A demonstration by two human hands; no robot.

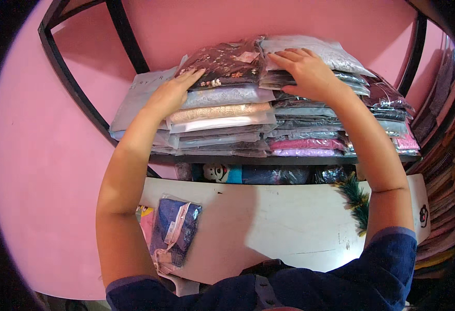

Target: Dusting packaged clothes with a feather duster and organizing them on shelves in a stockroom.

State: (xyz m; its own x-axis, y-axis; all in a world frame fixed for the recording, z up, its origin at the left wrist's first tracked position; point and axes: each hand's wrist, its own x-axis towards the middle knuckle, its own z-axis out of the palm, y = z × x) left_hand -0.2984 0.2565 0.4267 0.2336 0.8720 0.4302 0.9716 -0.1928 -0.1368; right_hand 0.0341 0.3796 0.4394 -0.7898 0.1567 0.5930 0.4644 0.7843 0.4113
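By pink wall (196, 20), black shelf (227, 159), packets (232, 96)

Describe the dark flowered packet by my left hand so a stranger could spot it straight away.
Find the black-framed shelf against the pink wall. On it, go to the top of the stack by the left hand. The dark flowered packet there has small pale and orange blooms, unlike the pale lavender packet beneath and silvery-white packet to its right.

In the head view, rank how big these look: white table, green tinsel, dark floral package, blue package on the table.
1. White table
2. Dark floral package and blue package, too alike to rank
3. Green tinsel
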